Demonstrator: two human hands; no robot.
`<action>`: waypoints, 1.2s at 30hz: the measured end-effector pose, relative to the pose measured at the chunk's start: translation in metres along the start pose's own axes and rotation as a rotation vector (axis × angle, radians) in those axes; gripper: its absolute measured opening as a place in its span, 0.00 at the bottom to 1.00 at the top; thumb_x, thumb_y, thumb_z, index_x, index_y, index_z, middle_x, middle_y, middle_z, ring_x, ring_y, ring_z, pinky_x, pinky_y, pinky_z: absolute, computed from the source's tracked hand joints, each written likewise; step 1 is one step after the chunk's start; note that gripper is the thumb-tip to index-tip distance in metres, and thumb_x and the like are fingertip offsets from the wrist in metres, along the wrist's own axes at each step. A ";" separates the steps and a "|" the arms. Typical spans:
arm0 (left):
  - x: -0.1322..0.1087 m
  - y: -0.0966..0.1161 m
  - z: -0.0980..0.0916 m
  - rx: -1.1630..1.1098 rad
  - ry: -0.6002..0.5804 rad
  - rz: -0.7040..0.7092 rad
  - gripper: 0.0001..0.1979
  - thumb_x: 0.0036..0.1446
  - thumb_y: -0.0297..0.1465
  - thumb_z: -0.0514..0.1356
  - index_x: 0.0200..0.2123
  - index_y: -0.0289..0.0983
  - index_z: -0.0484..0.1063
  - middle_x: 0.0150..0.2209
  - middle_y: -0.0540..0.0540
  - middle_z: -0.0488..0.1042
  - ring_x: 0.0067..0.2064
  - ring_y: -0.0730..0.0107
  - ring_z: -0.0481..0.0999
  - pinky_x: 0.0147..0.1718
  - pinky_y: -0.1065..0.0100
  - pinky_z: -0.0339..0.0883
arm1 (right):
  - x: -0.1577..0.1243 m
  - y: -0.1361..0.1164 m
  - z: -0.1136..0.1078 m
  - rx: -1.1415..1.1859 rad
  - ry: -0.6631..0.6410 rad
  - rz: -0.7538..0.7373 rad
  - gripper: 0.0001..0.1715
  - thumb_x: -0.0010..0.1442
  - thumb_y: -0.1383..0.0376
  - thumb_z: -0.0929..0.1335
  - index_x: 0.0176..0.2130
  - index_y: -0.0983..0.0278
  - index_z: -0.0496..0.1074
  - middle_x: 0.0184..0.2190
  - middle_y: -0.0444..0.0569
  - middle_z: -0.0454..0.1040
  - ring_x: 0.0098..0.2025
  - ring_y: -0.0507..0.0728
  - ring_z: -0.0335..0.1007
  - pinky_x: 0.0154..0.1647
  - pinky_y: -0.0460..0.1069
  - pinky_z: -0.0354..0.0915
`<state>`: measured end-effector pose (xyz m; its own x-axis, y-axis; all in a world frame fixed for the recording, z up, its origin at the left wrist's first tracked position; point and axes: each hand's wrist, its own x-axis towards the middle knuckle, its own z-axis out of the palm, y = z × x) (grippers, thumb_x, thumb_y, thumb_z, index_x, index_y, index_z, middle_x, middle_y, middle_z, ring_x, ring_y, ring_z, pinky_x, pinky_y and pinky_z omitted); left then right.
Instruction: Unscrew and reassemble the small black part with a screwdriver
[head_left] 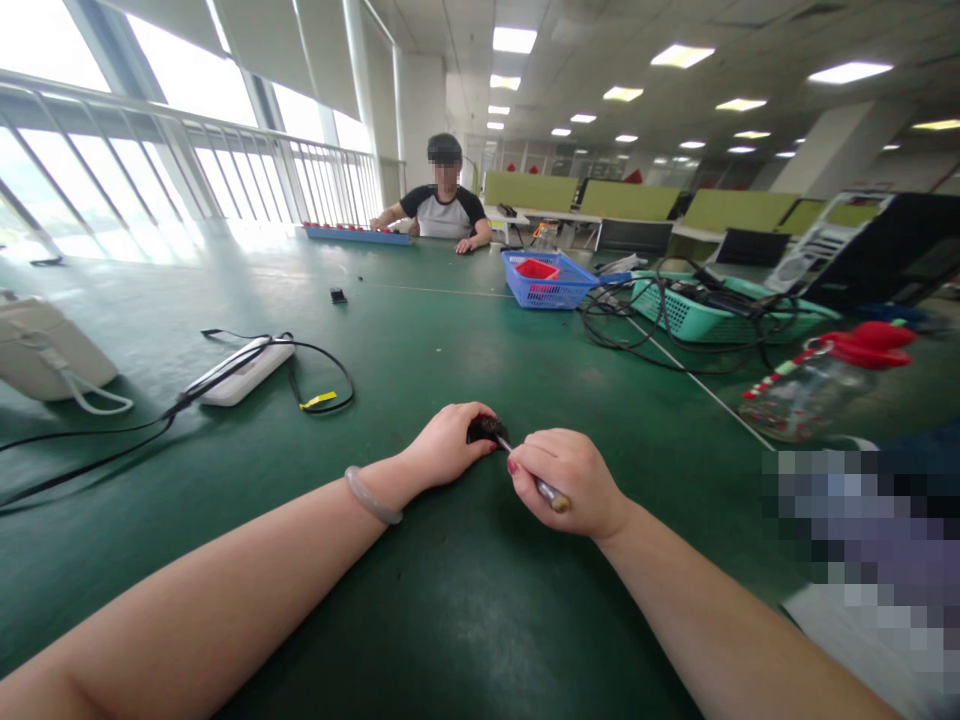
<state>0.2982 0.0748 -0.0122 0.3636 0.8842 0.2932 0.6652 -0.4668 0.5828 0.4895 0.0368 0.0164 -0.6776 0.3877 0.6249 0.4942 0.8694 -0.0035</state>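
My left hand (454, 440), with a pale bangle (373, 496) on its wrist, grips a small dark rounded part (487, 430) low over the table. The fingers partly cover that part, so its exact kind does not show. My right hand (574, 485) is closed around a screwdriver (553, 495) with a thin metal shaft. Its shaft points up and left, and the tip meets the right side of the dark part. The handle's rounded end sticks out below my fingers.
A green table (420, 340) spreads ahead. To the left lie a white power strip (247, 370) with black cables and a beige bag (52, 345). Right are a blue basket (551, 290), a green basket (675, 310) and a red-lidded bottle (817, 395). A person (446, 205) sits opposite.
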 end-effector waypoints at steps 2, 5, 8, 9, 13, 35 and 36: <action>0.000 0.000 0.000 0.000 -0.002 0.002 0.15 0.50 0.29 0.63 0.44 0.38 0.73 0.43 0.47 0.77 0.46 0.62 0.74 0.49 0.61 0.66 | -0.001 0.001 0.000 0.028 0.012 0.027 0.13 0.60 0.68 0.61 0.25 0.63 0.68 0.21 0.45 0.68 0.24 0.51 0.60 0.28 0.48 0.55; -0.001 0.001 -0.001 -0.002 -0.009 -0.007 0.15 0.50 0.29 0.63 0.44 0.39 0.73 0.43 0.46 0.77 0.46 0.61 0.74 0.49 0.61 0.66 | -0.001 0.002 -0.001 0.051 0.014 0.039 0.13 0.60 0.68 0.61 0.25 0.63 0.67 0.21 0.45 0.68 0.24 0.51 0.60 0.28 0.48 0.56; -0.001 0.002 -0.002 -0.009 -0.008 -0.004 0.15 0.50 0.29 0.63 0.43 0.39 0.73 0.43 0.46 0.77 0.46 0.62 0.74 0.49 0.61 0.66 | -0.001 0.003 -0.002 0.033 -0.013 -0.008 0.12 0.60 0.68 0.61 0.26 0.63 0.68 0.21 0.45 0.68 0.24 0.52 0.60 0.28 0.48 0.56; -0.001 0.002 -0.002 -0.011 -0.005 -0.001 0.14 0.51 0.29 0.62 0.43 0.39 0.73 0.43 0.46 0.77 0.46 0.62 0.74 0.49 0.61 0.66 | 0.000 0.003 -0.002 0.028 -0.026 -0.027 0.12 0.60 0.68 0.61 0.26 0.63 0.68 0.21 0.45 0.68 0.24 0.52 0.60 0.28 0.49 0.55; -0.001 0.002 -0.001 -0.005 -0.006 -0.007 0.15 0.51 0.30 0.63 0.44 0.39 0.73 0.43 0.47 0.77 0.46 0.62 0.74 0.49 0.61 0.66 | -0.002 0.005 -0.002 0.048 -0.024 -0.006 0.12 0.60 0.68 0.62 0.25 0.62 0.68 0.21 0.45 0.68 0.23 0.52 0.60 0.28 0.49 0.55; 0.001 0.000 -0.001 -0.001 -0.027 -0.009 0.15 0.51 0.32 0.63 0.44 0.40 0.73 0.43 0.47 0.76 0.45 0.60 0.74 0.47 0.60 0.67 | -0.010 0.046 0.032 1.390 0.407 1.165 0.18 0.48 0.56 0.75 0.32 0.67 0.73 0.19 0.42 0.68 0.20 0.49 0.64 0.19 0.45 0.61; 0.001 0.000 -0.001 0.001 -0.025 -0.004 0.15 0.51 0.32 0.63 0.44 0.40 0.73 0.43 0.47 0.77 0.45 0.60 0.74 0.47 0.61 0.67 | -0.011 0.046 0.031 1.405 0.417 1.172 0.17 0.49 0.56 0.74 0.31 0.67 0.73 0.19 0.43 0.68 0.20 0.49 0.63 0.19 0.45 0.61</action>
<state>0.2976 0.0757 -0.0116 0.3769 0.8855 0.2717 0.6674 -0.4630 0.5833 0.5026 0.0827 -0.0150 -0.1043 0.9935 -0.0450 -0.3474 -0.0788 -0.9344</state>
